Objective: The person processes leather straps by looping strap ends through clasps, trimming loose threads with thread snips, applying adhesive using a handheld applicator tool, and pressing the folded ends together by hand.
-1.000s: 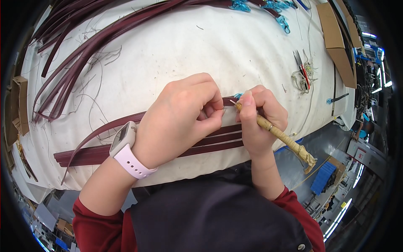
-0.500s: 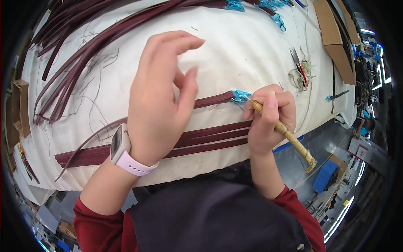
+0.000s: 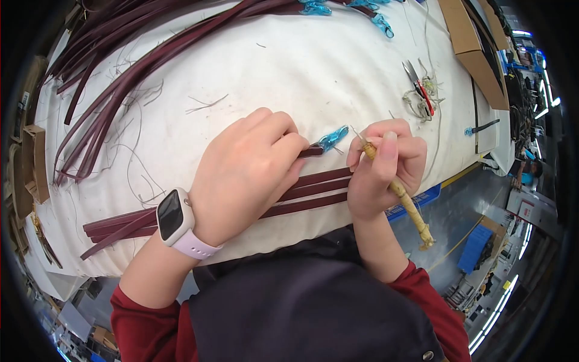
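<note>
My left hand [image 3: 250, 163], with a watch at the wrist, is closed on a maroon leather strap [image 3: 311, 151] near its end. Blue plastic film [image 3: 333, 138] wraps that end, which points toward my right hand [image 3: 389, 166]. In the right hand's closed fingers is an awl [image 3: 410, 208] with a yellowish wrapped handle. Its thin metal tip is just right of the blue film, with a small gap visible between them. Several more maroon straps [image 3: 316, 190] lie side by side under both hands on the white cloth [image 3: 277, 72].
A pile of maroon straps [image 3: 139, 66] covers the far left, some with blue-wrapped ends [image 3: 381, 24]. Red-handled scissors [image 3: 420, 89] lie among tangled threads at the right. A cardboard box [image 3: 476, 54] stands behind them. Loose threads [image 3: 208, 104] are scattered on the cloth.
My left hand has come down from above the strap and closed on it. The blue-wrapped end has shifted slightly left and tilted up, apart from the awl's tip.
</note>
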`<action>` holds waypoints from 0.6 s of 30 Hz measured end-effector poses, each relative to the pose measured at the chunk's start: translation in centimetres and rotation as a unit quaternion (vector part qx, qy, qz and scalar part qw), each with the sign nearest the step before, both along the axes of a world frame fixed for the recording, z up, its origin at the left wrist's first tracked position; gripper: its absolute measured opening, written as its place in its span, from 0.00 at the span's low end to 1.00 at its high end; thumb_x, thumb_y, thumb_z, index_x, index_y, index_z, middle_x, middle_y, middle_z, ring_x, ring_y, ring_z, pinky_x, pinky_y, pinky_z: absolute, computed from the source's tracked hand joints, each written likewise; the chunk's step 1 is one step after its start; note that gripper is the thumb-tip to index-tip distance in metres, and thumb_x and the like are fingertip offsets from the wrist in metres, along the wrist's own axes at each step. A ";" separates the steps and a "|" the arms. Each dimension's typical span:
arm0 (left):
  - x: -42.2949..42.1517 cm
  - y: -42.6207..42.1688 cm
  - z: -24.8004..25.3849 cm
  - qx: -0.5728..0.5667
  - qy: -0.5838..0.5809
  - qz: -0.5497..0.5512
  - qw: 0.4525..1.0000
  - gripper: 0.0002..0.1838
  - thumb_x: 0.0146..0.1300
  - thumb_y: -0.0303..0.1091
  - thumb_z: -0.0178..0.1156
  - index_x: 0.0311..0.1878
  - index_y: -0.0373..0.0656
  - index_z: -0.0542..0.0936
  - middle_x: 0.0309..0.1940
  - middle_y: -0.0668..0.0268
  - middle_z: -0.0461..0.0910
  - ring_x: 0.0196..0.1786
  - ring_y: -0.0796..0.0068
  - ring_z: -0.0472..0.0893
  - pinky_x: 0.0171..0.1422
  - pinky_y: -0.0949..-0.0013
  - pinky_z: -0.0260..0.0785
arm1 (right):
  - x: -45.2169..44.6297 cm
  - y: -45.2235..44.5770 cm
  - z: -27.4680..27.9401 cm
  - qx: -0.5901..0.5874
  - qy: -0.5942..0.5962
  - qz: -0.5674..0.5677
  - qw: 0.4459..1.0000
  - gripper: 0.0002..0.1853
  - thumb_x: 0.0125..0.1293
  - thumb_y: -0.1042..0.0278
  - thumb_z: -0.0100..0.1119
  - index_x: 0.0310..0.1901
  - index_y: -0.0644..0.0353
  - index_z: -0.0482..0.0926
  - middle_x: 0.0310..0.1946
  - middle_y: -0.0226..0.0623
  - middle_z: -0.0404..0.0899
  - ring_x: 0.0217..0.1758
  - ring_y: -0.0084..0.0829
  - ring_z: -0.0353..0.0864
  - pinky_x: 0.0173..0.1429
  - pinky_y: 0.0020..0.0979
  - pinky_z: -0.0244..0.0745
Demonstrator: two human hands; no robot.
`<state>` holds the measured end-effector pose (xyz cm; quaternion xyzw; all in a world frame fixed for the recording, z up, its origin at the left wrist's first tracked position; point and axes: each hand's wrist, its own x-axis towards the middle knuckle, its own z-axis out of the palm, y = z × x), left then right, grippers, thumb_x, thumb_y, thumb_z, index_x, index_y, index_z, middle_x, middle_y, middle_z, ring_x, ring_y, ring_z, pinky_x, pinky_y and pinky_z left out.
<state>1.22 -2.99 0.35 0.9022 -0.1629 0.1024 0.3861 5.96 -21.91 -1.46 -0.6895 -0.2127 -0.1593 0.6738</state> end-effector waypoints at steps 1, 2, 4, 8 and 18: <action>0.0 0.0 0.1 -0.008 0.008 0.004 1.000 0.10 0.58 0.19 0.72 0.41 0.40 0.84 0.37 0.64 0.82 0.41 0.60 0.81 0.45 0.60 0.76 | 0.0 0.0 0.0 0.001 0.000 0.000 1.000 0.08 0.81 0.71 0.49 0.40 0.60 0.69 0.35 0.46 0.76 0.18 0.24 0.67 0.20 0.26 0.66; 0.0 0.0 0.1 -0.007 0.008 0.004 1.000 0.10 0.58 0.19 0.72 0.41 0.40 0.84 0.37 0.64 0.82 0.41 0.60 0.81 0.45 0.60 0.76 | 0.0 0.0 0.0 0.001 0.002 -0.002 1.000 0.08 0.81 0.71 0.49 0.40 0.60 0.69 0.35 0.46 0.76 0.17 0.24 0.66 0.20 0.26 0.65; 0.2 0.1 0.0 0.049 -0.051 0.027 0.997 0.11 0.57 0.18 0.72 0.41 0.40 0.84 0.38 0.64 0.82 0.40 0.59 0.82 0.41 0.61 0.76 | 0.0 -0.1 -0.1 0.002 0.004 -0.003 1.000 0.07 0.81 0.71 0.49 0.40 0.60 0.69 0.34 0.46 0.76 0.17 0.24 0.66 0.20 0.25 0.65; 0.5 -0.2 0.3 0.071 -0.140 0.068 0.985 0.10 0.58 0.19 0.72 0.41 0.39 0.83 0.38 0.64 0.80 0.37 0.61 0.83 0.37 0.63 0.76 | -0.1 -0.6 -0.4 0.067 0.010 0.015 0.998 0.07 0.81 0.75 0.56 0.42 0.62 0.69 0.37 0.45 0.79 0.22 0.18 0.73 0.26 0.22 0.72; 0.4 -1.1 -0.1 -0.138 0.077 0.098 0.983 0.19 0.57 0.19 0.77 0.48 0.38 0.79 0.44 0.64 0.78 0.27 0.77 0.74 0.35 0.72 0.72 | 0.0 -0.3 -0.3 0.081 0.066 0.044 0.994 0.09 0.79 0.80 0.57 0.38 0.61 0.71 0.31 0.36 0.77 0.25 0.16 0.72 0.27 0.22 0.69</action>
